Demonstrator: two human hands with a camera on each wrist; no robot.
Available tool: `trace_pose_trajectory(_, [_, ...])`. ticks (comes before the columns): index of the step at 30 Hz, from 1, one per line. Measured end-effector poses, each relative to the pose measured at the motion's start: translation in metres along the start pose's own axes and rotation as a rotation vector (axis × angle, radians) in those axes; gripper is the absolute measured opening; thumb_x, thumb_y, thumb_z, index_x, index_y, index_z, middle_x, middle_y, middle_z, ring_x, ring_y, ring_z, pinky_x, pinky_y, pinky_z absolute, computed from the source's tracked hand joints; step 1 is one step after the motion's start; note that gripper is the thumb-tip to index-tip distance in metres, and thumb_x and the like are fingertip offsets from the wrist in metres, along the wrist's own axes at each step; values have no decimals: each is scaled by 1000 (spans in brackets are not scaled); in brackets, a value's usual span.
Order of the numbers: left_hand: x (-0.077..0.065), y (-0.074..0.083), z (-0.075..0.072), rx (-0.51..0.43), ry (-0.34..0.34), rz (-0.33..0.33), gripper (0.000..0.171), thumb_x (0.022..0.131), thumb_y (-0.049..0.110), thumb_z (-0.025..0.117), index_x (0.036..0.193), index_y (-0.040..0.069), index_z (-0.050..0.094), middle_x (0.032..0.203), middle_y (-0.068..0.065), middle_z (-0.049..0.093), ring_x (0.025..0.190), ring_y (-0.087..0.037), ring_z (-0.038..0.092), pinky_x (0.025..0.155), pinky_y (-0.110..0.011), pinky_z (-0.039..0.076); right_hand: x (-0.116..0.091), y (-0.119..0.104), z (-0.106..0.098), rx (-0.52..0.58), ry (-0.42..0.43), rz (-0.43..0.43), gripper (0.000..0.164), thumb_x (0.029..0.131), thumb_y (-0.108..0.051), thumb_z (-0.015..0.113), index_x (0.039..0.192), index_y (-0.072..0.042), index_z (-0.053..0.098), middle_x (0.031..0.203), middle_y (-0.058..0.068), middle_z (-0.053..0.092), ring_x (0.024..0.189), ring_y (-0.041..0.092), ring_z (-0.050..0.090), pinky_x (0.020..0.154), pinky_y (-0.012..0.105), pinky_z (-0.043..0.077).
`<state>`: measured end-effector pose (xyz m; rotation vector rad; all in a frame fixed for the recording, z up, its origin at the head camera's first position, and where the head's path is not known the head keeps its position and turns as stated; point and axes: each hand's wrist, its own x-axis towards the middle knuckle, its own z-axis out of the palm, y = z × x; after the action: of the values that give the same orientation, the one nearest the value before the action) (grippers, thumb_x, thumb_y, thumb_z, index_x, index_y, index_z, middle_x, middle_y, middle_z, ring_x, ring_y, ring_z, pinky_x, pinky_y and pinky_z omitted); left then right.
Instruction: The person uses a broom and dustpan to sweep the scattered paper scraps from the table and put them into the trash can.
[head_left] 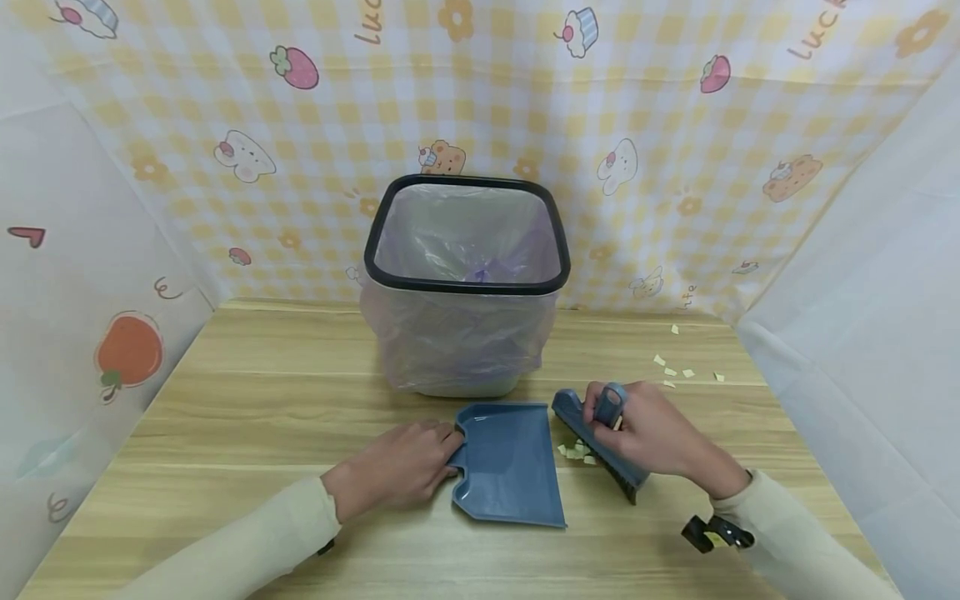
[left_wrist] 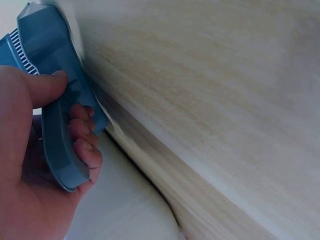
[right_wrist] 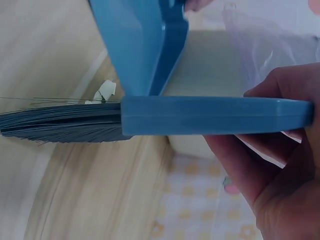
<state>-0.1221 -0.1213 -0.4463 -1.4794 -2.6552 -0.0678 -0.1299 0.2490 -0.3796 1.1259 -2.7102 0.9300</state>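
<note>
My left hand [head_left: 412, 462] grips the handle of a blue dustpan [head_left: 510, 462], which lies on the table with its wide edge facing right. In the left wrist view the fingers wrap round the dustpan's handle [left_wrist: 65, 145]. My right hand [head_left: 648, 429] holds a blue hand brush [head_left: 626, 467] by its handle, the dark bristles [right_wrist: 60, 122] down at the tabletop. A small heap of pale paper scraps [head_left: 577, 452] lies between the brush and the dustpan's edge. Part of the heap is hidden behind the brush.
A bin with a black rim [head_left: 465, 286] and a translucent purple liner [head_left: 465, 333] stands behind the dustpan. Several more paper scraps [head_left: 670, 372] are scattered at the back right of the wood-grain table [head_left: 285, 367]. A checked cloth [head_left: 315, 167] hangs behind.
</note>
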Motion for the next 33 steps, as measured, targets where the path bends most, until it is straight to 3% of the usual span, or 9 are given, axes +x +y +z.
trace_pose_trajectory(11, [1,0,-1,-20,-20,-11,28,108,25,70,122,0,68,105,-9,73,94,-23,71,80,-37,63,19,-20,24,57,19,-14,28,87,5,72,93,-21,66,77,-15,62,56,-3,48,48,24,46])
trace_pose_trajectory(20, [1,1,-2,-6,-29,-9,29,109,27,69,122,0,68,104,-9,73,94,-23,71,81,-37,62,37,-31,39,34,79,-49,20,89,0,73,92,-20,68,83,-12,68,67,1,57,59,26,52])
trace_pose_trajectory(33, [2,0,-3,-34,-32,-19,28,109,28,69,119,3,68,101,-7,72,92,-22,70,80,-37,61,54,-42,53,69,69,-56,16,89,-1,71,93,-16,71,82,-9,70,70,2,61,63,26,55])
